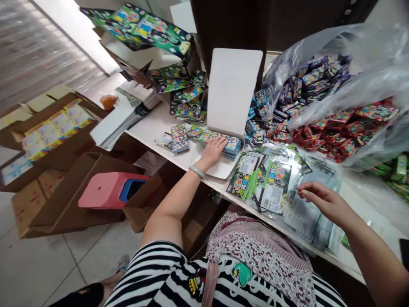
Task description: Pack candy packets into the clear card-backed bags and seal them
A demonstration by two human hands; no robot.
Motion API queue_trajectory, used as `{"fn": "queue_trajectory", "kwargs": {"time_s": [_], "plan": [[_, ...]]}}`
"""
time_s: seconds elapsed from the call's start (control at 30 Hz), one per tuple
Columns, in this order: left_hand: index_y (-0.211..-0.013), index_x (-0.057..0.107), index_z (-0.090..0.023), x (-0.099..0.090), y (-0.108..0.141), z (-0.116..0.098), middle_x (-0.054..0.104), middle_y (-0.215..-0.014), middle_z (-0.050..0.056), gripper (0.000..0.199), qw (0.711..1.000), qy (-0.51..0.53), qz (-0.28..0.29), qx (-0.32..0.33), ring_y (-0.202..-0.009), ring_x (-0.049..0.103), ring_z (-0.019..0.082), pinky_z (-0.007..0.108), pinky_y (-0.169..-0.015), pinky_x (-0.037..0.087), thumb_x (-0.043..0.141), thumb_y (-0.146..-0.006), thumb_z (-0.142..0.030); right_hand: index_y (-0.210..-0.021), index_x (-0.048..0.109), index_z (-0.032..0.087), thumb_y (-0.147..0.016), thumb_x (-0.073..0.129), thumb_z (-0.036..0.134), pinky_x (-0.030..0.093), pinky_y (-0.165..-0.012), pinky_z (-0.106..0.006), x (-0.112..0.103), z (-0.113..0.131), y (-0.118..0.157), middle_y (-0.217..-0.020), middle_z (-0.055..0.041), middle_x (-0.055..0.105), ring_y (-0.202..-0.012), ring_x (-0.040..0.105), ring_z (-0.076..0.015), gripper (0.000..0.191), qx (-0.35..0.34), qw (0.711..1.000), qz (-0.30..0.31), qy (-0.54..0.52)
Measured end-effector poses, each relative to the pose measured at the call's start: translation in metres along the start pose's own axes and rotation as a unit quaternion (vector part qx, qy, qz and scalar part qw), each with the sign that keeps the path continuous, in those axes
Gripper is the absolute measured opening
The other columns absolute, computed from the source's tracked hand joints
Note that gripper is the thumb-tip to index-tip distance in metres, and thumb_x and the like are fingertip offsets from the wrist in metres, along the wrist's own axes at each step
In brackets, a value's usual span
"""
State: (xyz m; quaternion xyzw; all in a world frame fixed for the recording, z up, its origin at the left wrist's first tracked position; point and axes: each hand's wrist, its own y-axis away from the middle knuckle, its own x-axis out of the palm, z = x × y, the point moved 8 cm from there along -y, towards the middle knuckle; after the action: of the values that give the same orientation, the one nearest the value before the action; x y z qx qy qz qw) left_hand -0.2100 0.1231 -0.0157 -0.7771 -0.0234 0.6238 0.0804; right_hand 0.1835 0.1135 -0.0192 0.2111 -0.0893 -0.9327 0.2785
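Observation:
My left hand (213, 152), with a pale bangle at its wrist, lies over a row of small colourful packets (233, 146) in a white-lined carton (223, 169). Its fingers rest flat across the packets' tops. The carton's tall white lid (234, 89) stands upright behind them. Over on the right, my right hand (322, 200) hovers above clear plastic sleeves (306, 217), its fingers loosely curved and holding nothing that I can see. Between the hands lie flat printed black-and-green packages (276, 187). Left of the carton is a loose packet stack (179, 137).
Clear bags hold purple packets (315, 81) and red packets (348, 130) at the back right; blue packets (255, 104) spill beside them. Printed green cartons (153, 32) pile up at the back left. Below are open cardboard boxes (73, 192) and a pink stool (102, 189).

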Motion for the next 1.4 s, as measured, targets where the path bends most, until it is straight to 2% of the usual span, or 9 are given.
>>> {"fn": "queue_trajectory", "kwargs": {"time_s": [0.13,0.23,0.37,0.47,0.77,0.9,1.07,1.3,1.4], "plan": [[-0.154,0.031,-0.010,0.018,0.009,-0.021,0.021,-0.165,0.017,0.072,0.999,0.042,-0.007,-0.001,-0.156,0.008,0.035,0.060,-0.125,0.005,0.050,-0.085,-0.016,-0.100,0.071,0.024,-0.085,0.058,0.061,0.055,-0.082,-0.042,0.001,0.005,-0.012,-0.100,-0.0094,0.075,-0.091,0.069,-0.0267,0.042,-0.035,0.992,0.007,0.120],[-0.155,0.028,-0.015,0.018,0.021,-0.079,0.026,-0.164,0.016,0.073,0.988,0.135,-0.054,0.060,-0.156,0.013,0.034,0.055,-0.127,0.006,0.056,-0.090,-0.031,-0.116,0.067,0.023,-0.093,0.052,0.047,0.050,-0.097,-0.049,0.012,0.025,-0.045,-0.120,-0.0122,0.071,-0.111,0.065,-0.0301,0.036,-0.121,0.961,0.014,0.250],[-0.154,0.030,-0.022,0.056,0.047,-0.166,0.031,-0.162,0.016,0.079,0.967,0.194,0.112,0.123,-0.154,0.020,0.036,0.061,-0.124,0.014,0.064,-0.088,-0.047,-0.139,0.051,0.012,-0.081,0.072,0.036,0.042,-0.109,-0.053,0.038,0.037,-0.090,-0.141,-0.0227,0.056,-0.133,0.051,-0.0375,0.066,-0.183,0.892,0.029,0.412],[-0.156,0.026,-0.021,0.074,0.060,-0.189,0.023,-0.164,0.019,0.096,0.964,0.179,0.160,0.113,-0.155,0.009,0.038,0.063,-0.124,0.008,0.072,-0.080,-0.055,-0.144,0.043,0.008,-0.076,0.077,0.038,0.041,-0.109,-0.051,0.046,0.029,-0.099,-0.144,-0.0251,0.051,-0.134,0.048,-0.0392,0.082,-0.171,0.860,0.045,0.478],[-0.154,0.027,-0.020,0.088,0.063,-0.192,0.017,-0.166,0.019,0.098,0.959,0.175,0.194,0.110,-0.155,0.003,0.041,0.065,-0.123,0.006,0.081,-0.075,-0.043,-0.142,0.048,0.010,-0.079,0.075,0.035,0.044,-0.100,-0.049,0.042,0.033,-0.096,-0.134,-0.0231,0.056,-0.122,0.051,-0.0391,0.073,-0.125,0.838,0.040,0.529],[-0.145,0.038,-0.017,0.082,0.064,-0.190,0.035,-0.156,0.022,0.089,0.961,0.215,0.139,0.099,-0.153,0.018,0.040,0.062,-0.124,0.013,0.082,-0.073,-0.044,-0.135,0.056,0.025,-0.067,0.086,0.033,0.040,-0.104,-0.054,0.069,0.045,-0.097,-0.150,-0.0147,0.044,-0.138,0.036,-0.0420,0.075,-0.226,0.776,0.147,0.570],[-0.134,0.044,-0.016,0.082,0.063,-0.179,0.045,-0.145,0.022,0.069,0.947,0.299,0.079,0.090,-0.147,0.033,0.037,0.057,-0.122,0.028,0.077,-0.079,-0.043,-0.122,0.063,0.020,-0.067,0.086,0.035,0.044,-0.099,-0.050,0.081,0.046,-0.097,-0.138,-0.0162,0.052,-0.132,0.043,-0.0381,0.062,-0.271,0.713,0.231,0.604],[-0.128,0.048,-0.019,0.081,0.059,-0.165,0.052,-0.140,0.017,0.045,0.907,0.411,0.050,0.075,-0.143,0.041,0.030,0.053,-0.121,0.032,0.063,-0.086,-0.025,-0.134,0.054,0.024,-0.054,0.093,0.033,0.045,-0.097,-0.051,0.077,0.036,-0.097,-0.148,-0.0161,0.045,-0.134,0.040,-0.0404,0.090,-0.261,0.717,0.251,0.595],[-0.124,0.052,-0.019,0.079,0.059,-0.159,0.056,-0.137,0.015,0.040,0.891,0.449,0.039,0.046,-0.140,0.046,0.027,0.050,-0.120,0.033,0.062,-0.086,-0.024,-0.124,0.060,0.022,-0.054,0.093,0.031,0.046,-0.095,-0.048,0.082,0.039,-0.095,-0.141,-0.0157,0.051,-0.129,0.044,-0.0389,0.079,-0.274,0.694,0.253,0.616]]}}
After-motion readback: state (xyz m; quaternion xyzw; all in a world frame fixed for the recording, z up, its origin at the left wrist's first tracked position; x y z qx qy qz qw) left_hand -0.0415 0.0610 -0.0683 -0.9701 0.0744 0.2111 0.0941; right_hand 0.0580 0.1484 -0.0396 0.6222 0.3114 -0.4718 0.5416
